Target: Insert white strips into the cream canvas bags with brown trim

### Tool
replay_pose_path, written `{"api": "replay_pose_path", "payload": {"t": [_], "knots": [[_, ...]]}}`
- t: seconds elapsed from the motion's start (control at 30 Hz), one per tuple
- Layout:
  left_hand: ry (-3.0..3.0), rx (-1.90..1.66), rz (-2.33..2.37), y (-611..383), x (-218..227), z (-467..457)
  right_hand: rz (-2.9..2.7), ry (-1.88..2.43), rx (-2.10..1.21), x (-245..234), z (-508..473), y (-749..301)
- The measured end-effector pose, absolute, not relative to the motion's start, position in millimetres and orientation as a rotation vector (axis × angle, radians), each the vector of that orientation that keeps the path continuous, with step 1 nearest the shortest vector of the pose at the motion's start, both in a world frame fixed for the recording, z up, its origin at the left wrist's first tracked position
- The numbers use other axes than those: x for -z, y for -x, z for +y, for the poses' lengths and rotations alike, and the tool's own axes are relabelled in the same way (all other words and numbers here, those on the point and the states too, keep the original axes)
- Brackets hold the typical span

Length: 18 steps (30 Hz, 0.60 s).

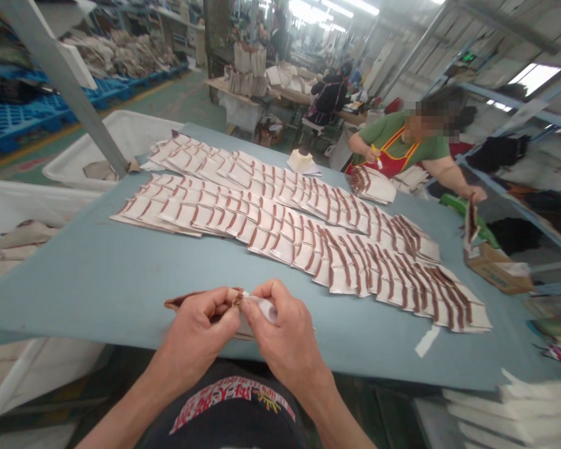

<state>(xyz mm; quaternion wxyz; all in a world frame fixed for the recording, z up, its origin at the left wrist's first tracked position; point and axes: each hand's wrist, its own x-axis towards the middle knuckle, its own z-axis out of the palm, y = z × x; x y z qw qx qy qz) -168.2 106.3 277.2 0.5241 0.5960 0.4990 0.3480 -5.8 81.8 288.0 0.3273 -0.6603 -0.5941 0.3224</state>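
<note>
My left hand (204,324) is closed, pinching the edge of a brown-trimmed fabric piece (182,299) low over the near side of the table. Most of that piece is hidden behind my hands. My right hand (287,327) is closed too, its thumb and finger meeting the left fingertips at the brown edge. A white roll-like piece (267,310) sits within the right hand; its exact kind I cannot make out. Beyond my hands, two long rows of overlapping cream fabric pieces (271,240) with brown edges run across the table.
The blue-grey table (98,274) carries a white strip (427,341) at right. White bins (116,128) stand to the left beside a metal post (70,81). Across the table, a person in a red apron (395,149) handles pieces near a cardboard box (495,268).
</note>
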Motion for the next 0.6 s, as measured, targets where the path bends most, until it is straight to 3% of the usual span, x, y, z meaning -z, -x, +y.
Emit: {"api": "replay_pose_path", "payload": {"t": [0.33,0.6], "knots": [[-1.629,-1.024,1.4,162.5,-270.4,104.4,-1.508,1.841,-0.686,-281.9,87.5,18.0],[-1.746,-1.041,1.385,169.7,-259.7,105.3,-1.328,1.587,-1.374,-265.5,105.8,6.7]]}}
